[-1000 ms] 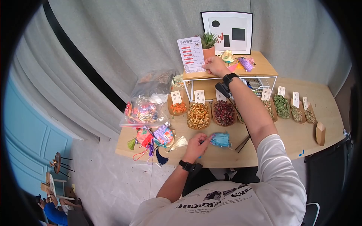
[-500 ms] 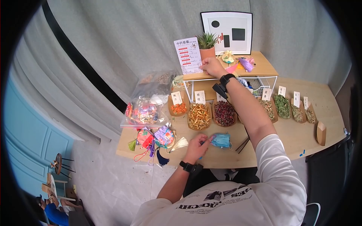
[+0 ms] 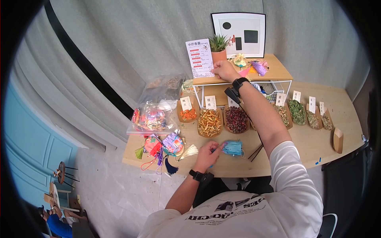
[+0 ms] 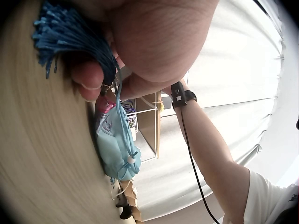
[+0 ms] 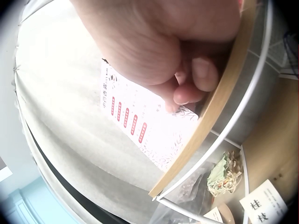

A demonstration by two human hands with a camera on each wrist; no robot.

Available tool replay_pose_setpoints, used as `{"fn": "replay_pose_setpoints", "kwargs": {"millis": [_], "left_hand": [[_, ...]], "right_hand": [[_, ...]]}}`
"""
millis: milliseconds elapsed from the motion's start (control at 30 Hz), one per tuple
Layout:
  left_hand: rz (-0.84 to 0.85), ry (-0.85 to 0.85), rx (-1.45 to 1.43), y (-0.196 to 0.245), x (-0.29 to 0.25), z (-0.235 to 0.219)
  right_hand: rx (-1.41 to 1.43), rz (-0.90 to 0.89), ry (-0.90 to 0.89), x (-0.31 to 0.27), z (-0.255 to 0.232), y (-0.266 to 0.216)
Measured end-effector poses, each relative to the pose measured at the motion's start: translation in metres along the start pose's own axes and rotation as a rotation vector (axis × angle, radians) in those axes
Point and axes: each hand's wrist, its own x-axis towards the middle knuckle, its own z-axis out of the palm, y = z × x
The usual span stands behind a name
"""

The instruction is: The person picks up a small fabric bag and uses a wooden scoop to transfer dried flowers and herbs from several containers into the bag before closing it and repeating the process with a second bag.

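My left hand rests on the wooden table near its front edge and pinches the blue cord and tassel of a light blue sachet. The left wrist view shows the sachet lying flat on the tabletop just beyond my fingers. My right hand reaches far to the top of the wooden shelf and pinches the lower corner of a white card with red print, held upright at the shelf's left edge. In the right wrist view my thumb and fingers grip that card.
Wooden trays of dried herbs with small labels run across the table under a white wire rack. Clear bags and colourful tasselled sachets lie left. A potted succulent, a framed picture and more sachets sit on the shelf.
The card in my right hand shifted slightly left and then back right, staying upright. My left hand and the blue sachet have not moved.
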Motion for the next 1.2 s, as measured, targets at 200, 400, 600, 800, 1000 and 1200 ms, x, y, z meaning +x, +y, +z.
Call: {"fn": "replay_pose_setpoints", "kwargs": {"millis": [200,400,600,800,1000,1200], "left_hand": [[0.006,0.006,0.004,-0.0008,0.0003,0.0004],[-0.002,0.009,0.007,0.0006,-0.0004,0.0008],[-0.001,0.004,-0.001,-0.0033,0.0013,-0.0005],[-0.001,0.007,-0.013,0.0014,-0.0005,0.0006],[0.022,0.015,-0.007,-0.0012,-0.0006,0.0014],[0.325,0.121,0.186,-0.0076,-0.0009,0.0015]], "right_hand": [[0.001,0.006,-0.004,0.0023,0.0002,0.0034],[0.025,-0.009,0.024,0.0018,0.0012,0.0048],[0.061,-0.017,0.024,0.0000,0.0001,0.0018],[0.047,-0.001,0.010,0.0028,-0.0006,0.0028],[0.056,0.001,0.012,0.0014,-0.0011,0.0034],[0.049,0.012,0.030,-0.0012,-0.0006,0.0021]]}}
